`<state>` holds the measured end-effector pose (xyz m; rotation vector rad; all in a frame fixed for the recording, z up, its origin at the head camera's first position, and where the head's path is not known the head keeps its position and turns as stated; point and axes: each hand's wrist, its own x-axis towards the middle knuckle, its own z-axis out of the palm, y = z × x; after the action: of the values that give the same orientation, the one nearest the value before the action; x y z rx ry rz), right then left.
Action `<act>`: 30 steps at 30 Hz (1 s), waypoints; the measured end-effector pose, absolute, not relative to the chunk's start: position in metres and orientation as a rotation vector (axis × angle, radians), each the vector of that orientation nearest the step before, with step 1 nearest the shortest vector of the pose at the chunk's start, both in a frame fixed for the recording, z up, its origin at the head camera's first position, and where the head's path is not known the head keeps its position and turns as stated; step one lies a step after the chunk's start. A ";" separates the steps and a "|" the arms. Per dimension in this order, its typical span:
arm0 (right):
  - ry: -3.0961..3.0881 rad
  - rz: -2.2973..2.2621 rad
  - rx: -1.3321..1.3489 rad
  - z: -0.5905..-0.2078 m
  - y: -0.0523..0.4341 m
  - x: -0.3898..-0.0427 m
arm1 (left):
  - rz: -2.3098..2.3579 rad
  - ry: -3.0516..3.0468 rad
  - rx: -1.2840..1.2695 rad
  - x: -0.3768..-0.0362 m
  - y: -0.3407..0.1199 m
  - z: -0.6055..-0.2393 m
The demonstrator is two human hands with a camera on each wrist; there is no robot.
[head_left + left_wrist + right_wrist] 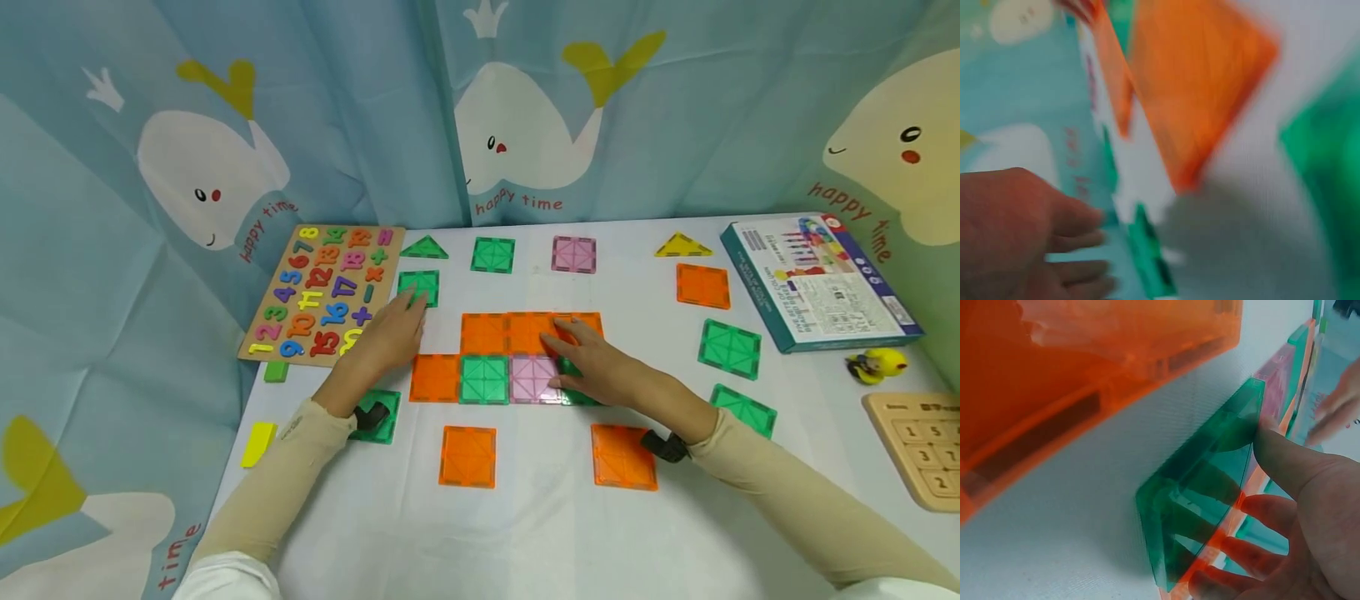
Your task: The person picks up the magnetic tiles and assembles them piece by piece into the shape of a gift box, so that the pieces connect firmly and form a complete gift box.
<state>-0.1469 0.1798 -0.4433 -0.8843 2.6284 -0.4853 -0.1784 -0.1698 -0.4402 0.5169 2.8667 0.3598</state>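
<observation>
In the head view, my left hand [392, 333] reaches over the number board's right edge, fingertips at a green square tile [426, 279]; contact cannot be made out. The left wrist view shows this hand [1029, 234] with extended fingers, blurred. My right hand [600, 360] rests on a joined block of see-through square tiles, its fingers spread. Orange tiles [483, 333] form the block's back row. In front lie an orange tile [435, 378], a green tile [483, 380], a pink tile [531, 379] and a green tile [1210, 481] partly under the right hand.
Loose tiles lie around: an orange square [468, 457], another orange square [622, 457], a pink square [573, 254] and several more. A wooden number board [300, 242] lies left, a boxed set [821, 283] right. A yellow toy figure [876, 365] sits before a wooden board [918, 450].
</observation>
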 end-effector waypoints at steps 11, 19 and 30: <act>2.627 -0.491 -0.907 -0.442 0.180 -0.149 | 0.261 2.771 0.471 -0.202 -0.164 -0.448; 2.646 -0.490 -0.911 -0.443 0.183 -0.147 | 0.277 2.698 0.585 -0.157 -0.143 -0.438; 2.647 -0.452 -0.927 -0.442 0.182 -0.149 | 0.349 2.654 0.622 -0.133 -0.138 -0.437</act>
<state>-0.1487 0.1824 -0.4416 -0.9272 2.6469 -0.4524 -0.1329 -0.1376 -0.4371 0.6215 2.6543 0.3487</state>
